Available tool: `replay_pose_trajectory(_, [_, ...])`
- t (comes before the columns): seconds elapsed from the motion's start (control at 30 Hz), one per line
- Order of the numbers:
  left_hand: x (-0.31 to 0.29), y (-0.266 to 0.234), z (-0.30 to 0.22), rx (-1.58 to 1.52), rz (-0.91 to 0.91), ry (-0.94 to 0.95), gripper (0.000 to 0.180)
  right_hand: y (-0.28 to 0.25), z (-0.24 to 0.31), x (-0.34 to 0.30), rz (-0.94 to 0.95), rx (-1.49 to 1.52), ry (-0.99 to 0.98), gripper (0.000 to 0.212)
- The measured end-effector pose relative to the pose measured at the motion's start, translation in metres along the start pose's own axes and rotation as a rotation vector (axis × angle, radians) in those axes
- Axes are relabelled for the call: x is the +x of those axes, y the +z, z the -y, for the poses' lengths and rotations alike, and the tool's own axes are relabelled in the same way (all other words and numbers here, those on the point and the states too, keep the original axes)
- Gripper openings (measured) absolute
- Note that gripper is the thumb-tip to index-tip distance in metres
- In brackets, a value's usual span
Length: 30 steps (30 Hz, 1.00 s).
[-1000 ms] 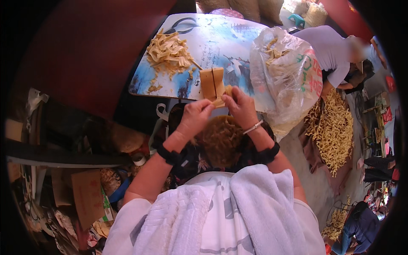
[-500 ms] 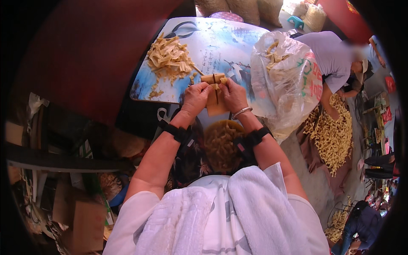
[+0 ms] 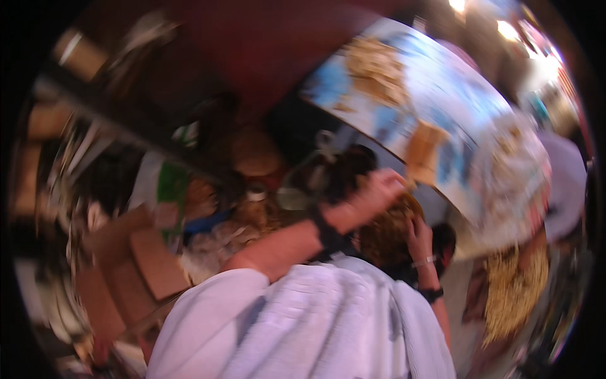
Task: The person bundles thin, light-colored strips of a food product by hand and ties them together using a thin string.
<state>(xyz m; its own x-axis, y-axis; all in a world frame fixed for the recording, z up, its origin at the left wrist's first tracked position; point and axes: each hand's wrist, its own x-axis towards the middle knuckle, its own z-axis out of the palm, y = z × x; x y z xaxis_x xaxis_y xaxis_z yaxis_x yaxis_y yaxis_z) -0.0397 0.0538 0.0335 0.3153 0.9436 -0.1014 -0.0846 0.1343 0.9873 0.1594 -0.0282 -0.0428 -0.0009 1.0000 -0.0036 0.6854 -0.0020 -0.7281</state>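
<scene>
Motion smears this view. My left hand point(image 3: 385, 184) is over the far side of a bowl of yellowish-brown pieces point(image 3: 382, 237), just short of the wooden block point(image 3: 426, 153) at the table's near edge. Its fingers are too blurred to read. At the bowl's right side is my right hand point(image 3: 419, 239), fingers bent close to the rim; whether they hold anything I cannot make out. Beyond the block, a heap of pale yellow strips point(image 3: 377, 72) lies on the blue and white table point(image 3: 445, 76).
A clear plastic bag point(image 3: 511, 170) with pieces inside sits at the table's right. Another person's pale shirt point(image 3: 565, 183) shows behind it, with yellow pieces spread on the floor point(image 3: 516, 290) below. Cardboard boxes point(image 3: 129, 271) and a dark bar point(image 3: 139, 132) are on the left.
Both hands have left the upright blade on the wooden block, where they gripped a yellowish piece, and come down to the bowl. The view has swung left, showing more boxes.
</scene>
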Motion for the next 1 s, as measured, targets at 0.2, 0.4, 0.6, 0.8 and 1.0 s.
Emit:
replay_pose_trajectory(0.2, [-0.007, 0.023, 0.059, 0.334, -0.134, 0.387, 0.006, 0.052, -0.08, 0.025, 0.28, -0.342, -0.183, 0.032])
replay_pose_trajectory(0.4, [-0.025, 0.026, 0.052, 0.381, -0.172, 0.296, 0.011, 0.009, 0.03, 0.014, 0.111, 0.34, -0.093, 0.04])
replay_pose_trajectory(0.6, [-0.021, 0.02, 0.055, 0.205, -0.203, 0.354, 0.01, 0.015, 0.054, 0.022, -0.081, 0.321, -0.155, 0.039])
replay_pose_trajectory(0.8, [-0.048, -0.003, 0.015, -0.293, -0.041, -0.477, 0.039, -0.002, 0.105, 0.009, -0.108, 0.008, -0.324, 0.033])
replay_pose_trajectory(1.0, [-0.05, -0.019, 0.045, -0.664, 0.029, -0.423, 0.014, 0.019, 0.114, 0.013, 0.158, 0.126, -0.363, 0.032])
